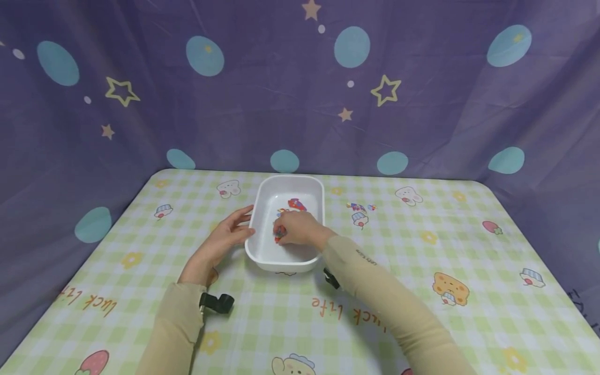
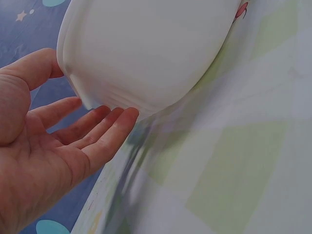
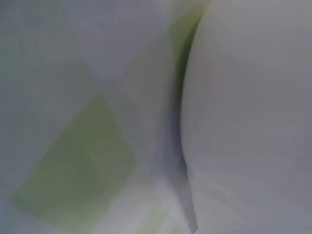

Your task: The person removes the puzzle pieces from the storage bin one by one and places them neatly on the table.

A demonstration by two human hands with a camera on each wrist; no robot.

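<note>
A white tray [image 1: 285, 263] holds small red and multicoloured pieces [image 1: 297, 204]. My right hand [image 1: 300, 229] reaches into it from the right, fingers pointing down and pinching a small red piece [image 1: 279, 233], partly hidden by the fingers. My left hand [image 1: 224, 238] rests against the tray's left side. In the left wrist view, the left hand [image 2: 63, 131] has thumb and fairly straight fingertips touching the outside of the white tray [image 2: 146, 48]. The right wrist view shows only the tray's outer wall [image 3: 248, 117] beside the cloth, without the hand.
Several small colourful pieces [image 1: 358, 207] lie on the table to the right of the tray. A green-and-white checked cloth [image 1: 262, 333] with printed pictures covers the table. Behind it hangs a purple curtain [image 1: 281, 120] with stars and blue spots.
</note>
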